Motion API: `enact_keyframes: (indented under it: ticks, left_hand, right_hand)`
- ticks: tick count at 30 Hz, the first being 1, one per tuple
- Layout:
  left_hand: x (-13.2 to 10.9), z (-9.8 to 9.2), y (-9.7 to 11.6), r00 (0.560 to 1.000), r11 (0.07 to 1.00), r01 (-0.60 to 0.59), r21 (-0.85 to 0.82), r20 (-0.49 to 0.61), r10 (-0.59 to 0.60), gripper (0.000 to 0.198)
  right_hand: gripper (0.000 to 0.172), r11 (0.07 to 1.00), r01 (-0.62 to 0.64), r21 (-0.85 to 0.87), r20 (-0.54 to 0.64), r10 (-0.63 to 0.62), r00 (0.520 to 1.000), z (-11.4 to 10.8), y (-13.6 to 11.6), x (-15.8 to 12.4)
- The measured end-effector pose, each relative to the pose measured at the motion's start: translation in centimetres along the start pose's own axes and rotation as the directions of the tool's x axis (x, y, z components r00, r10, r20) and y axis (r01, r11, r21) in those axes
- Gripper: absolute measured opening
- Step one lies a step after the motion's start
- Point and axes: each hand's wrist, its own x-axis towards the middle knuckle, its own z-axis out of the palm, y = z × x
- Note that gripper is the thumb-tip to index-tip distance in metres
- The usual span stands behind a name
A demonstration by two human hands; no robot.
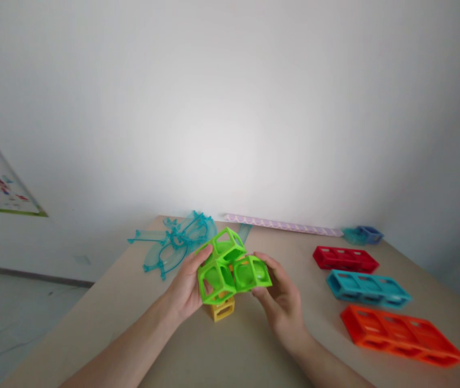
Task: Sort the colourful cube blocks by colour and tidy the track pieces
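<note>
Above the table's middle, my left hand (pixel 190 281) is closed around the left side of several green cube-frame blocks (pixel 217 272), its thumb on top. My right hand (pixel 280 296) grips the green cube block (pixel 251 273) at the right between thumb and fingers. That cube touches or nearly touches the others; whether it is joined to them I cannot tell. Below the green blocks a yellow cube-frame block (pixel 223 310) shows in part on the table, its far portion hidden behind them.
At right lie a red block row (pixel 345 259), a teal one (pixel 367 288) and an orange one (pixel 402 333). Translucent teal pieces (pixel 177 242) are heaped at back left. A patterned lilac strip (pixel 282 224) lies along the wall. A blue block (pixel 370 234) stands in the back right corner.
</note>
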Motion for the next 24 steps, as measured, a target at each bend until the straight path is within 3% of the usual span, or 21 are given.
enact_keyframes:
  ticks: [6, 10, 13, 15, 17, 20, 22, 24]
  left_hand:
    - [0.3, 0.0, -0.2, 0.993, 0.991, 0.118, -0.068, -0.021, -0.119, 0.026]
    - [0.3, -0.2, -0.2, 0.977, 0.977, 0.213, -0.018, 0.017, -0.212, 0.027]
    - [0.1, -0.1, -0.2, 0.982, 0.984, 0.173, 0.038, 0.065, -0.175, 0.028]
    - [0.0, 0.1, -0.1, 0.998, 0.996, 0.048, 0.074, 0.037, -0.051, 0.029]
    - [-0.1, 0.4, -0.1, 0.987, 0.981, -0.154, 0.121, -0.038, 0.159, 0.033]
    - [-0.1, 0.5, -0.3, 0.899, 0.889, -0.396, 0.230, -0.102, 0.427, 0.039]
    - [-0.1, 0.4, -0.6, 0.852, 0.819, -0.463, 0.340, -0.086, 0.517, 0.040]
    - [-0.1, 0.1, -1.0, 0.834, 0.763, -0.476, 0.437, -0.051, 0.549, 0.040]
  right_hand:
    - [0.034, 0.954, 0.263, -0.143, 0.083, -0.253, 0.964, -0.5, -0.6, -0.3]
    - [0.046, 0.880, 0.369, -0.298, 0.216, -0.315, 0.924, -0.7, -1.3, -0.1]
    - [0.051, 0.839, 0.393, -0.377, 0.197, -0.342, 0.919, -0.7, -1.3, 0.0]
    - [0.051, 0.856, 0.338, -0.391, 0.142, -0.307, 0.941, -0.5, -1.1, 0.1]
    - [0.054, 0.931, 0.189, -0.312, 0.079, -0.173, 0.982, -0.3, -0.7, 0.0]
    - [0.062, 0.996, -0.083, -0.023, 0.123, 0.085, 0.989, 0.3, -0.2, -0.3]
    - [0.063, 0.975, -0.187, 0.118, 0.209, 0.160, 0.965, 0.7, 0.0, -0.5]
    - [0.060, 0.962, -0.220, 0.159, 0.213, 0.185, 0.960, 1.1, 0.1, -0.7]
